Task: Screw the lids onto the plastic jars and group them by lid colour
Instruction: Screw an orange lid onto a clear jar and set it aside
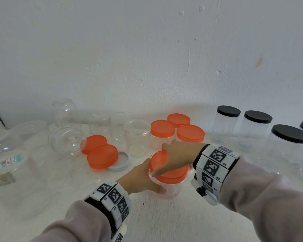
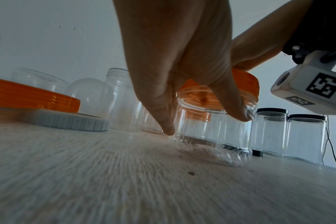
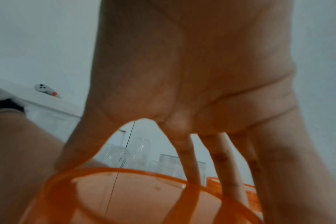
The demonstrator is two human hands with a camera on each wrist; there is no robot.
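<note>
Clear plastic, round and empty, the jar stands tilted on the table near its front, ahead of three orange-lidded jars. The left hand grips its wall, thumb and fingers curled round it. The right hand clasps the orange lid, fingers spread over its rim; the lid sits askew on the neck.

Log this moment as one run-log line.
step: screwing lid | left hand: holds clear jar | right hand: grips orange lid on it | grouped: three orange-lidded jars, black-lidded jars
</note>
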